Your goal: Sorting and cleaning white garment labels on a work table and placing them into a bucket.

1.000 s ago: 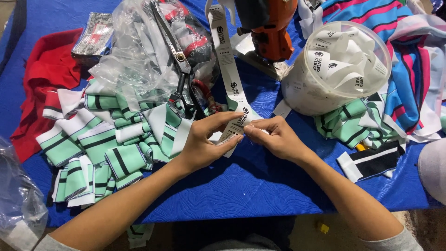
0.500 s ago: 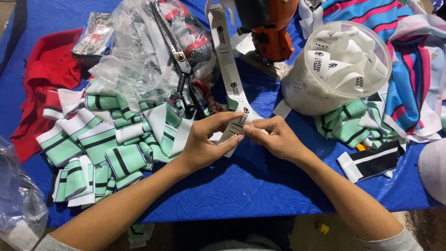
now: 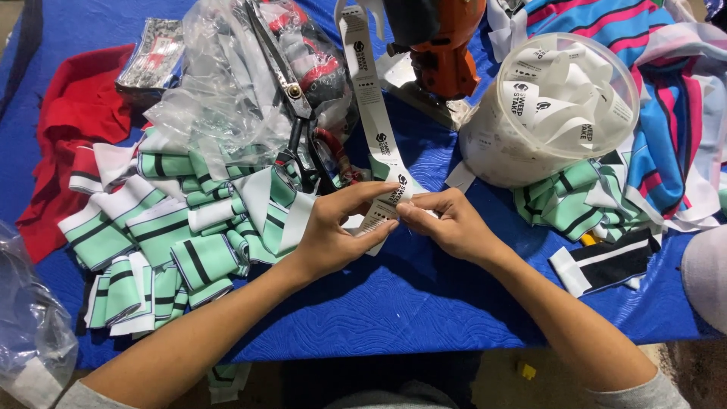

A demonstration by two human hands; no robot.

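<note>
Only open bench (image 3: 424,310) is the blue strip across lower centre of frame, below the hands. Left of centre blocked by green-striped fabric pile (image 3: 174,235), with plastic bag (image 3: 227,83) and scissors (image 3: 291,106) above it. Upper right blocked by clear tub of labels (image 3: 560,106), orange machine (image 3: 443,45) upper centre, striped cloth (image 3: 666,129) at right edge.

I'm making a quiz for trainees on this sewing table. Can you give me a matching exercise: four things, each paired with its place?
Things:
1. label strip
2. scissors
3. clear tub
4. red cloth

Places:
A. far left of the table
B. on the plastic bag
C. pinched between both hands
D. right of the orange machine, holding loose labels

Pairs: 1-C, 2-B, 3-D, 4-A
</note>
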